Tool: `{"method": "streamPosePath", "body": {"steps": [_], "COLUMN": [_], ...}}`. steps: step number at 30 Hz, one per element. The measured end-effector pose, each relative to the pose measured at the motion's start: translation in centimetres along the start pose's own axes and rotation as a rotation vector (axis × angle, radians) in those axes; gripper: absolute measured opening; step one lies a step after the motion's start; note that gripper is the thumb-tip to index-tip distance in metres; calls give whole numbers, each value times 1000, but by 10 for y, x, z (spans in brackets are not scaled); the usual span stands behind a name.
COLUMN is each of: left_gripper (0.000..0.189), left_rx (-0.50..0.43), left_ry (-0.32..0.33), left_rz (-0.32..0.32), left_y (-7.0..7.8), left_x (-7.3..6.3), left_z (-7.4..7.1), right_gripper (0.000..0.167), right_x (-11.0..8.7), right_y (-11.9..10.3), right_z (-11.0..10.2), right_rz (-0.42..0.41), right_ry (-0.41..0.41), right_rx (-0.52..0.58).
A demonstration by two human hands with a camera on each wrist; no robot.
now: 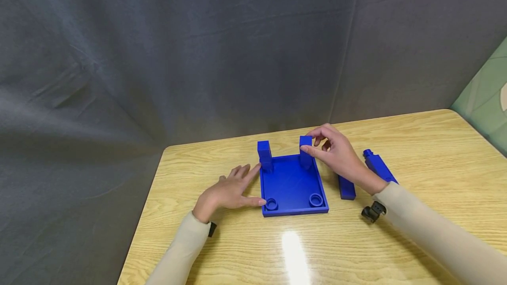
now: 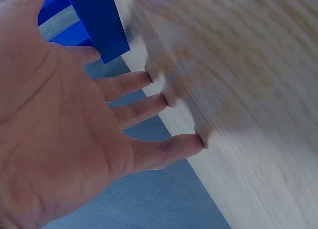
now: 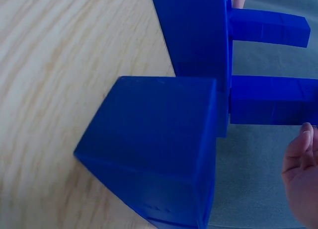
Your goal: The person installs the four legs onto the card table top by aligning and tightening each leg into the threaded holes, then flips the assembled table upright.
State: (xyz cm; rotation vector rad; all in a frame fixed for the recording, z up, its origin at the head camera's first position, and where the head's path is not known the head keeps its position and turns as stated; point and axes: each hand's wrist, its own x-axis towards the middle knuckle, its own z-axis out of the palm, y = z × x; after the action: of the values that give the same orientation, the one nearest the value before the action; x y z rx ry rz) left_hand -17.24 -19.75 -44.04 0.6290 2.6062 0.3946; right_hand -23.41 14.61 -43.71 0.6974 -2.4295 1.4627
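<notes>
A square blue tray-like base (image 1: 293, 184) with a raised rim lies on the table, round sockets in its two near corners. Blue square posts stand upright at its far corners, a left post (image 1: 264, 155) and a right post (image 1: 306, 162). My right hand (image 1: 336, 153) pinches the right post near its top, thumb on the near face. Spread along the base's left side, my left hand (image 1: 227, 192) has thumb and index finger at the rim. In the left wrist view its other fingertips (image 2: 191, 142) rest on the wood beside the base (image 2: 102, 23).
Right of the base, partly under my right forearm, lies a loose blue post (image 1: 347, 189). Farther right is another loose post (image 1: 381, 168) with a threaded end. A grey curtain (image 1: 253, 56) hangs behind the wooden table (image 1: 237, 250).
</notes>
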Motion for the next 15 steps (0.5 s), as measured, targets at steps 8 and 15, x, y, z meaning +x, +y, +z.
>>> {"method": "streamPosePath", "body": {"steps": [8, 15], "left_gripper": [106, 106], "left_rx": [3, 6], "left_ry": [1, 2], "left_rz": [-3, -3], "left_y": [0, 1], "left_x": [1, 2], "left_z": [1, 1], "right_gripper": [26, 38], "right_x": [-1, -1], "right_y": [2, 4], "right_z": [-1, 0], "right_rz": [-22, -72], "right_ry": [-4, -16], "right_rx": [9, -6]}}
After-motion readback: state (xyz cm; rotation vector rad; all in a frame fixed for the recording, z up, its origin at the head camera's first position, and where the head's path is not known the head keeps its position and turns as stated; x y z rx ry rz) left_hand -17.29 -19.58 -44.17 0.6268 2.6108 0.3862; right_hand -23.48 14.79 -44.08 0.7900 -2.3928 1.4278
